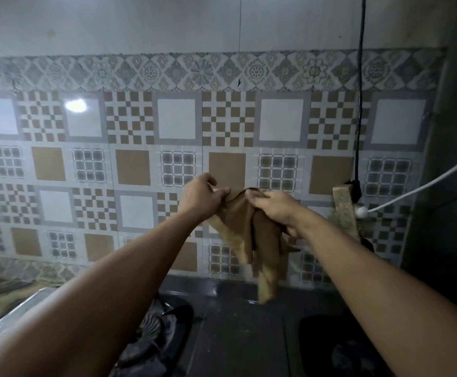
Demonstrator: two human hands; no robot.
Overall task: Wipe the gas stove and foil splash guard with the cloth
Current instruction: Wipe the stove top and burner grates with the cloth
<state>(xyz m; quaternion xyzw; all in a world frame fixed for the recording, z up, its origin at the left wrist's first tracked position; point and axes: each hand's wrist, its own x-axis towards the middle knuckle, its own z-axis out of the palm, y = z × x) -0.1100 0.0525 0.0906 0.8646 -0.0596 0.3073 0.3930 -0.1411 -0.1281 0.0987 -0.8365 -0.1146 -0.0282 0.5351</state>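
- The limp mustard-brown fabric cloth [251, 235] hangs in mid-air at the frame's centre, above the dark glass-topped gas stove [230, 330] at 6 o'clock, before the patterned tile wall [137, 170].
- The left hand [202, 195] pinches its top edge between thumb and fingers.
- The right hand [276, 210] has fingers closed, pinching the top edge at 3 o'clock of the left.
- Judged light, soft and floppy; bunch it into a pad in one palm for firm wiping.

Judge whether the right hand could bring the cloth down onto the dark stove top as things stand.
Probably yes: the right hand grips the cloth, which hangs just above the stove top, with nothing between them.
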